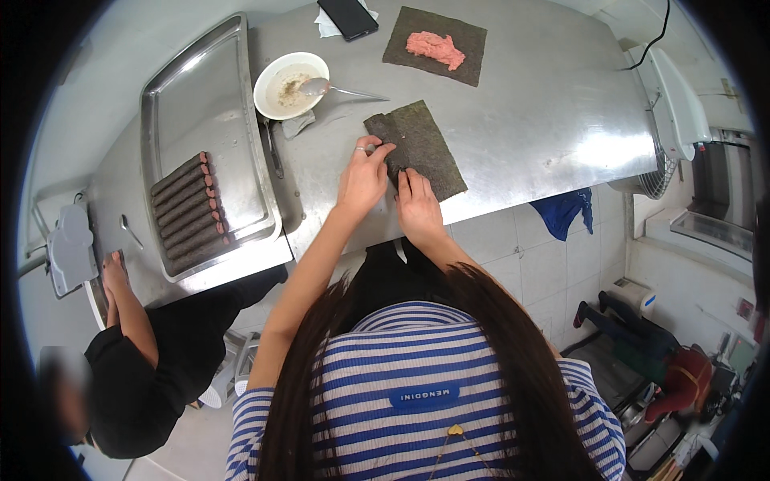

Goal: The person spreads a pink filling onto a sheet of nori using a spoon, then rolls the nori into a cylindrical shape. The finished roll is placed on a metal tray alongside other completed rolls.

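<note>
Both Hands Busy at the Seaweed Sheet

And here on the steel table, the dark seaweed sheet [431, 148] is lying right under the hands! The left hand [365, 176] is gripping its left edge between thumb and fingers; the right hand [419, 207] is curling its fingers onto the near end of that edge, though whether it's pinching, I can't tell. Beyond the sheet, a second sheet [467, 66] is carrying a smear of pink paste [435, 50].

Now the containers! Left of the sheet, a white bowl [261, 88] is holding pale, watery mush, a spoon [353, 93] leaning out. Farther left, a metal tray [196, 76] is bearing a row of dark rolls [186, 200] with pink ends.

The steel table [529, 128] is gleaming to the sheet's right; past its edge, a blue cloth [563, 214] is hanging over pale floor tiles [513, 289]. Far left of the sheet, a co-worker in black [140, 377] is standing by.
</note>
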Available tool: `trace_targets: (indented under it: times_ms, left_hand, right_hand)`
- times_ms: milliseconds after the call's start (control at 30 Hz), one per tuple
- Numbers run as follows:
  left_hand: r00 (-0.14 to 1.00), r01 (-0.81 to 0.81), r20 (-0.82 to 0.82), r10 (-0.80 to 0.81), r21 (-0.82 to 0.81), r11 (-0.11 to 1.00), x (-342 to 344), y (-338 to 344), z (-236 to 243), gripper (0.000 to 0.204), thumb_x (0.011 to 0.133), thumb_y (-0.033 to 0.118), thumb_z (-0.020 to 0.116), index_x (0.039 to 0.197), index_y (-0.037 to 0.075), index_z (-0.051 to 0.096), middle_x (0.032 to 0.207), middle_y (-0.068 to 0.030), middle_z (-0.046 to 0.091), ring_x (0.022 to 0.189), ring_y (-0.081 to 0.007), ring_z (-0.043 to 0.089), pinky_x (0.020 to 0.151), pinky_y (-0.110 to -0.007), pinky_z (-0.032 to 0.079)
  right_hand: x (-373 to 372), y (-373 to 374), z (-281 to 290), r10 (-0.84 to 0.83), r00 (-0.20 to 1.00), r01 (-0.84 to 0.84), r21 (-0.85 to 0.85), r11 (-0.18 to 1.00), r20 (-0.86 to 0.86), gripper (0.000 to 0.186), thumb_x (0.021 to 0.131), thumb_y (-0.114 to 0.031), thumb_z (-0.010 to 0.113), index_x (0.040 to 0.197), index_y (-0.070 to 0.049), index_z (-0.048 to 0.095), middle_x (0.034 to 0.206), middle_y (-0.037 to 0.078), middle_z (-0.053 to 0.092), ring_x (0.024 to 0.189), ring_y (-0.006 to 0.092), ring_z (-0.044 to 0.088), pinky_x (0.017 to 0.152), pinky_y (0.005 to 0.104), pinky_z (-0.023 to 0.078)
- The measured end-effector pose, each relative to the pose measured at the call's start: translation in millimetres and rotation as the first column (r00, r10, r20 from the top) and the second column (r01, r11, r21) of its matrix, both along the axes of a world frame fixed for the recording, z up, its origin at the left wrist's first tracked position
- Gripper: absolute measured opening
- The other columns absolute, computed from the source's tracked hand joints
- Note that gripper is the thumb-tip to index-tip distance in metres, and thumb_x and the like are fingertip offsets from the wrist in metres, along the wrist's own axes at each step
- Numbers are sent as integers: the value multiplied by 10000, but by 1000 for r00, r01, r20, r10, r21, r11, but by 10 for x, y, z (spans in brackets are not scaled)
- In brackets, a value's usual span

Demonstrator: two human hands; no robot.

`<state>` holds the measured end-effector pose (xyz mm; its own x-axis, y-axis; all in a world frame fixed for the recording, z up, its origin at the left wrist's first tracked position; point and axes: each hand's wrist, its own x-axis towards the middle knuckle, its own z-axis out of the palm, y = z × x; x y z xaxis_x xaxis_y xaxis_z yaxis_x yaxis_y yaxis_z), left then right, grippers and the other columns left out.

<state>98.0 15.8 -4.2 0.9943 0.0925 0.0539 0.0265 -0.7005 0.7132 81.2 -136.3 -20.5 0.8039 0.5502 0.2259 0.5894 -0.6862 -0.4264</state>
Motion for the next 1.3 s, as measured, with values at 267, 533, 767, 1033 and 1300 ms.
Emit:
trace_targets:
  times_ms: [267,533,767,1033,1300]
  left_hand:
    - [821,403,113,-559,579,709,326,371,42,399,748,33,574,1137,101,630,1239,-23,568,1247,-231,451,1105,-422,310]
    - [720,590,-100,-687,611,528,376,316,81,331,720,105,642,1050,91,626,1064,-46,591,1081,-215,550,1029,-381,377]
    - [795,564,-95,-599,477,674,-147,150,194,325,709,155,713,1012,89,615,1037,-61,598,1003,-228,575,905,-364,419]
    - [815,557,-132,-564,449,699,-274,170,213,303,746,185,712,1018,95,615,1021,-41,617,988,-215,590,889,-355,425]
    - [833,544,-182,-523,444,712,-309,275,293,329,738,141,709,1050,83,619,1016,-60,623,982,-235,604,892,-356,438]
  right_hand:
    - [86,53,57,-144,974,157,66,985,-174,449,743,22,574,1180,115,533,1175,242,524,1060,395,524,912,441,457]
    - [144,-287,183,-26,960,27,1,1000,-279,500,666,5,595,1156,88,539,1130,204,530,1058,363,520,917,407,459]
    - [-52,-213,165,104,994,-103,-50,993,24,357,725,-42,546,1066,65,558,996,139,530,948,283,532,846,359,465]
    - [-98,-472,162,58,992,-43,-136,990,109,275,749,-87,559,996,30,587,925,102,538,902,243,552,786,331,487]
    - [-43,-714,164,33,997,-16,-209,978,77,223,756,-81,556,959,6,589,906,98,536,894,241,562,770,329,498]
